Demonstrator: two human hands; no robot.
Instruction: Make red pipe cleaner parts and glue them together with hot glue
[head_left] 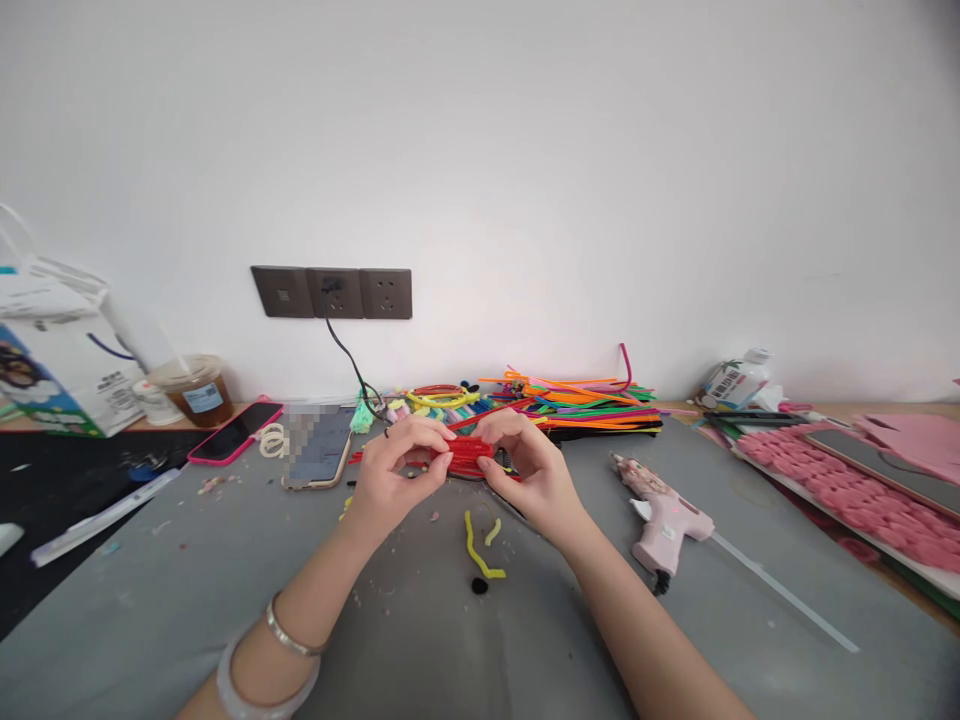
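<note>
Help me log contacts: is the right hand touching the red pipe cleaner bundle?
Touching. The head view shows the right hand pinching one end of the red pipe cleaner bundle; the left hand pinches the other.

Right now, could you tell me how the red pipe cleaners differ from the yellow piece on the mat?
The red pipe cleaners are bundled and held between the left hand and right hand; the yellow piece lies single, bent, untouched on the mat. Both are fuzzy stems.
</note>
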